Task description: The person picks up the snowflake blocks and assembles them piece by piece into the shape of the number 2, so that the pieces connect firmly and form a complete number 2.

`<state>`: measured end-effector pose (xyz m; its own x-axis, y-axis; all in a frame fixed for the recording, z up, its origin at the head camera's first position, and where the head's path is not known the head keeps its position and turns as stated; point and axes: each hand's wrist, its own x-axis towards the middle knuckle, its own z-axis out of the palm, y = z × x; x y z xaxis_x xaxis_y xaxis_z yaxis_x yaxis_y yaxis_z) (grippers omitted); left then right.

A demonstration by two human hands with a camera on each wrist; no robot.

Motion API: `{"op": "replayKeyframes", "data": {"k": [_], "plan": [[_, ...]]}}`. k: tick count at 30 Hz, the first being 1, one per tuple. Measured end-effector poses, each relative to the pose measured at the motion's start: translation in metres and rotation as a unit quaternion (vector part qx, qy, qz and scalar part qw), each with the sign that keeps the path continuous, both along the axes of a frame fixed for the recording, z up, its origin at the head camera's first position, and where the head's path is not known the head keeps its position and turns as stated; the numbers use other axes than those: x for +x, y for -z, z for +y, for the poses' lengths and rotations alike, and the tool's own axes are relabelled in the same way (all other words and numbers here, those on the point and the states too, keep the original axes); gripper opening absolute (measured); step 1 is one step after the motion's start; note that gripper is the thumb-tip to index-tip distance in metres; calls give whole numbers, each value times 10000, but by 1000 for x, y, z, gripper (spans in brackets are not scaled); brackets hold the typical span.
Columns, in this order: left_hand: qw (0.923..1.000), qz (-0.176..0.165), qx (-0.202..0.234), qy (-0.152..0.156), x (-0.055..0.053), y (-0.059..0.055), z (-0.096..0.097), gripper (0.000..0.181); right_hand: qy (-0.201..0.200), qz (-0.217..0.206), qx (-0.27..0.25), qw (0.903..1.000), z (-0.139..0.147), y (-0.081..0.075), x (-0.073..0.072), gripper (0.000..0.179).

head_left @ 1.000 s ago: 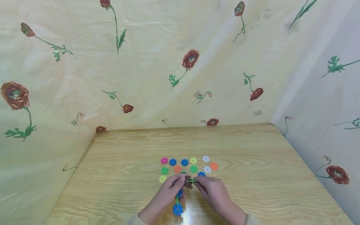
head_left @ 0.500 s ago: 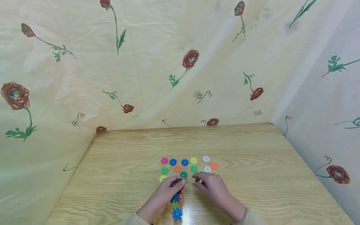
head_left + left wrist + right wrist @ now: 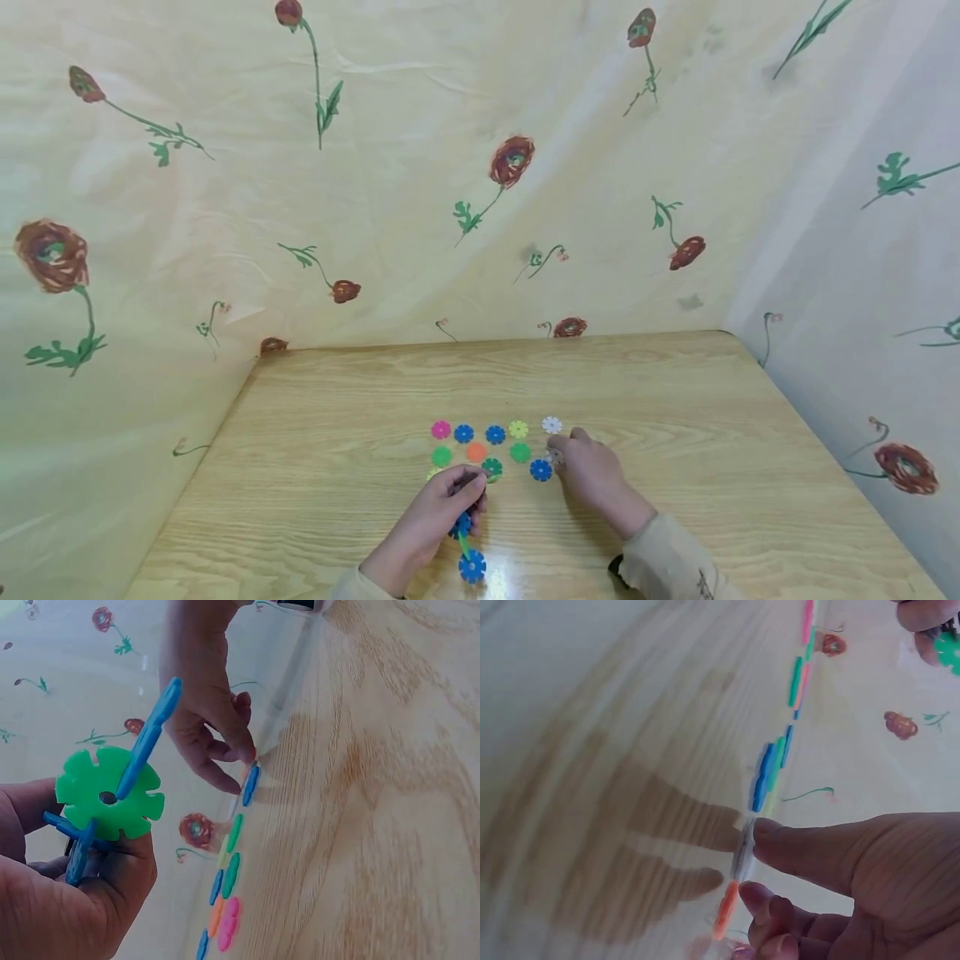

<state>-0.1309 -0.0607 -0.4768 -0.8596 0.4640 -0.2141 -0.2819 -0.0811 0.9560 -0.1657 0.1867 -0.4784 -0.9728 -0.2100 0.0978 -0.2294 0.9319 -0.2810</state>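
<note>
In the head view my left hand [image 3: 438, 508] grips a chain of interlocked plastic snowflake discs. A blue disc [image 3: 472, 567] hangs at its lower end. The left wrist view shows a green disc [image 3: 135, 801] of this chain with a blue disc [image 3: 150, 739] slotted into it; the part inside the curled fingers is hidden. My right hand [image 3: 596, 475] reaches to the right side of the loose discs. In the right wrist view its thumb and a fingertip stand at either end of a white disc [image 3: 742, 851] on the table. An orange disc [image 3: 725, 910] lies right by that fingertip.
Loose discs lie in rough rows on the wooden table [image 3: 337, 433]: a pink disc [image 3: 441, 430], a blue disc [image 3: 541, 470], another white disc [image 3: 552, 425] and several more. Flower-patterned cloth [image 3: 405, 167] rises behind the table and at its sides.
My right hand has left the chain beside my left hand and moved right to the white disc, covering the orange one. My left hand keeps its grip on the chain.
</note>
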Motion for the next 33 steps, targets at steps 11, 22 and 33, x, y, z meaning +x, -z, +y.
{"op": "replayKeyframes", "data": {"k": [11,22,33], "plan": [[10000,-41,-18,-86,0,-1,2,39,151,-410,-739,9963,5,-2,4,24],[9999,92,-25,-57,1,-5,3,38,-1546,-1490,-3411,9152,-2,-19,26,15],[9999,132,-49,67,2,-4,6,35,-1502,-1254,-4068,8923,-15,-30,39,18]]}}
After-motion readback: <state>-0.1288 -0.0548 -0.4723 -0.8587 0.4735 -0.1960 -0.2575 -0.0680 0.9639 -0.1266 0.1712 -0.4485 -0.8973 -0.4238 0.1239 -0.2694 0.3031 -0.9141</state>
